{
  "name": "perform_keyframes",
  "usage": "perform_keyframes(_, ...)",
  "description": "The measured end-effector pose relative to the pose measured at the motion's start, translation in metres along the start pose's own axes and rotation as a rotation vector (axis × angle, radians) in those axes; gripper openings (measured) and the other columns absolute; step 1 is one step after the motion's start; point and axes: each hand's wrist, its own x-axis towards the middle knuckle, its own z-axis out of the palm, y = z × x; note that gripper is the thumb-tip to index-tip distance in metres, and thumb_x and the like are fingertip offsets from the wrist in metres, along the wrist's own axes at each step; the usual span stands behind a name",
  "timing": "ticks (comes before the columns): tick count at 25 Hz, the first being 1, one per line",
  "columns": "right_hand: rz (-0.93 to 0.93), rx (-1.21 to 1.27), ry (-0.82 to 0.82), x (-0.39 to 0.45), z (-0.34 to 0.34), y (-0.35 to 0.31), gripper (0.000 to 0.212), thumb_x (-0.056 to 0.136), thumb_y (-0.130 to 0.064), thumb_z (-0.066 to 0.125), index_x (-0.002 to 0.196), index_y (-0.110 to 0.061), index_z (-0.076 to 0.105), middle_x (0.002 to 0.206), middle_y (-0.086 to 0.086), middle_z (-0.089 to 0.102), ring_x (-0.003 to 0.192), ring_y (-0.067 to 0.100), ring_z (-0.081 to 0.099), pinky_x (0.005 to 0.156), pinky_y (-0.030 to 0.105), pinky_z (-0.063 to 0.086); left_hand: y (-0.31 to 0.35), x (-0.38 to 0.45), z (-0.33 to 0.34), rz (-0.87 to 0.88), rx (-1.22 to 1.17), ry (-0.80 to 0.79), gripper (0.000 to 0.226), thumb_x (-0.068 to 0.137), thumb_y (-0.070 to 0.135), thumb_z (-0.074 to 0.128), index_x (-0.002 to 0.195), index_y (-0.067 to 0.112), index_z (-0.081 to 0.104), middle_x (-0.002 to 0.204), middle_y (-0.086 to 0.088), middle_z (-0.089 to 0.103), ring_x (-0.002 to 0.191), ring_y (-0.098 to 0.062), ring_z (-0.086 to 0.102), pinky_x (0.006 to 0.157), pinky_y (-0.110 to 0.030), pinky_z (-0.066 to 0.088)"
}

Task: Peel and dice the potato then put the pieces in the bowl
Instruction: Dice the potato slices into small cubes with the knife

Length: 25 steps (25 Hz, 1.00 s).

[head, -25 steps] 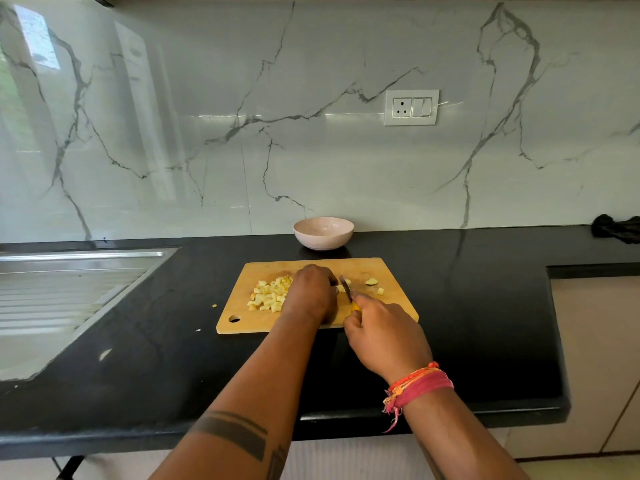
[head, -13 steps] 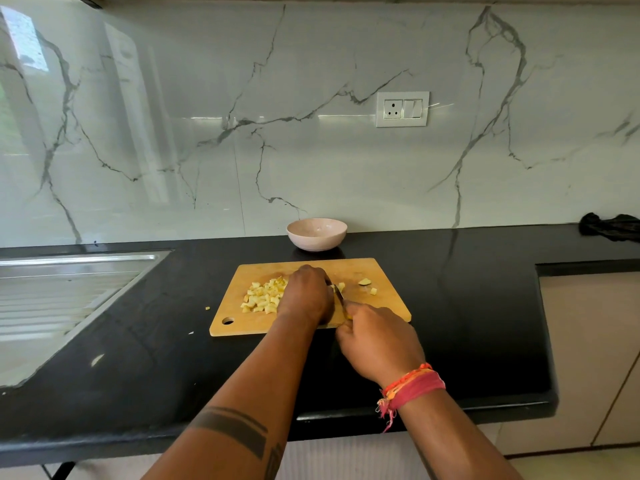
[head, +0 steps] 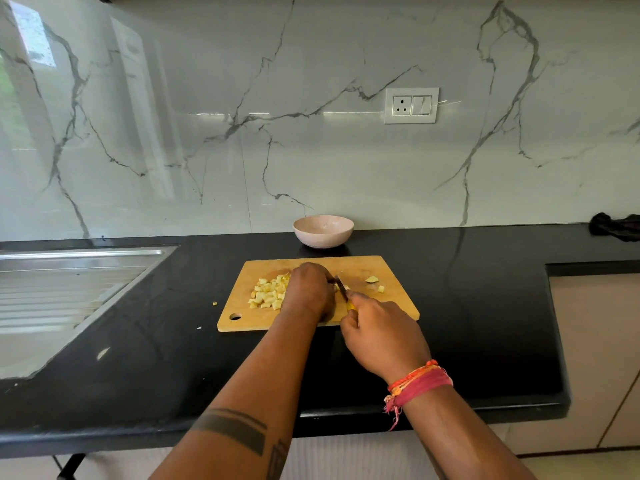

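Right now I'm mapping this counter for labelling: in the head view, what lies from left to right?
Steel sink drainboard → pile of pale yellow potato dice → left hand → dark-bladed knife → two loose potato pieces → dark crumpled cloth.

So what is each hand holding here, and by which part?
The right hand grips the knife by its yellow handle. The left hand covers whatever it steadies on the cutting board; cannot tell.
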Motion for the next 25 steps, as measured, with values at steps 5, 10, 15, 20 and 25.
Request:
perform_keyframes(5,-0.027,-0.012,-0.052,0.01,0.004,-0.001,0.035,0.099,-0.033,0.043,0.13,-0.03,0.058,0.082,-0.004,0.063,0.072,0.017,0.06,0.056,0.031,0.045,0.0,0.001,0.001,-0.006,0.013,-0.001,0.02,0.096,0.024,0.066,0.111,0.018,0.077,0.113,0.0,0.072,0.104,-0.017,0.065,0.093,-0.03,0.054)
perform_keyframes(10,-0.018,-0.022,-0.063,0.007,0.004,0.0,0.029,0.098,-0.033,0.043,0.118,-0.027,0.063,0.078,-0.006,0.062,0.069,0.015,0.06,0.055,0.03,0.043,0.003,-0.002,0.003,0.03,0.079,0.022,0.019,0.096,0.026,0.064,0.108,0.016,0.076,0.112,-0.002,0.07,0.101,-0.017,0.064,0.091,-0.03,0.055)
perform_keyframes(15,0.031,0.055,-0.023,-0.01,-0.002,0.004,0.044,0.097,-0.035,0.045,0.139,-0.032,0.058,0.073,-0.01,0.061,0.06,0.008,0.057,0.05,0.026,0.041,0.004,-0.004,0.005,0.04,0.066,0.059,0.023,0.097,0.026,0.064,0.116,0.014,0.07,0.117,-0.006,0.064,0.102,-0.018,0.062,0.089,-0.029,0.054)
perform_keyframes(20,0.097,0.081,0.093,-0.011,-0.004,0.003,0.046,0.099,-0.034,0.045,0.144,-0.032,0.054,0.076,-0.009,0.061,0.063,0.01,0.058,0.057,0.028,0.049,0.006,-0.007,-0.001,0.061,0.079,0.085,0.025,0.098,0.03,0.065,0.115,0.012,0.07,0.117,-0.007,0.065,0.105,-0.019,0.063,0.091,-0.03,0.054)
perform_keyframes(25,0.139,-0.041,0.024,-0.007,-0.001,0.001,0.043,0.099,-0.033,0.041,0.139,-0.024,0.055,0.074,-0.006,0.06,0.064,0.016,0.058,0.052,0.03,0.045,0.002,-0.01,-0.009,-0.068,-0.188,0.17,0.014,0.098,0.022,0.064,0.106,0.017,0.075,0.107,-0.001,0.071,0.086,-0.011,0.062,0.074,-0.024,0.05)
